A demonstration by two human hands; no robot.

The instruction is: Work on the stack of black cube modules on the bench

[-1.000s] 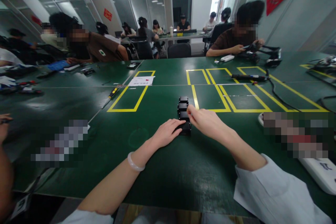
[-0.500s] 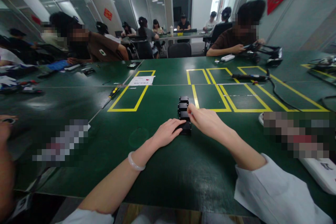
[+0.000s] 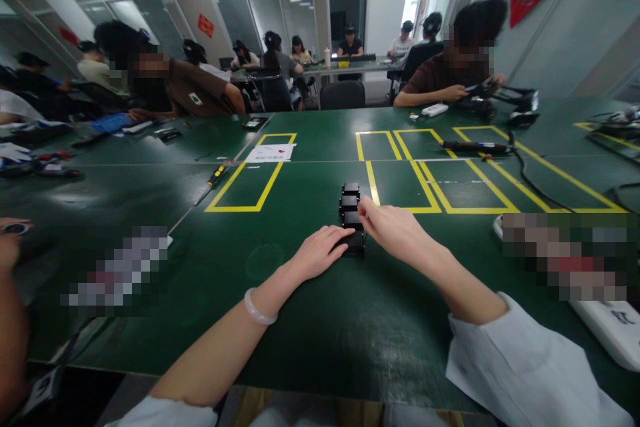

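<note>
Several small black blocks (image 3: 350, 203) stand in a row on the green table (image 3: 310, 347), running away from me. My left hand (image 3: 319, 252) lies palm down with its fingers stretched over the left side of the nearest block (image 3: 356, 245), thumb apart from the fingers. Against the right side of the row is my right hand (image 3: 387, 225), its thumb and fingers closed in a pinch. Whatever is between those fingertips is too small and hidden to name.
Yellow tape outlines (image 3: 373, 183) mark the table. A white card (image 3: 271, 153), a yellow-black screwdriver (image 3: 217, 176) and a black tool (image 3: 475, 147) with a cable lie beyond. Power strips (image 3: 613, 330) flank both sides. Other people sit opposite; a person's arm (image 3: 13, 320) is at far left.
</note>
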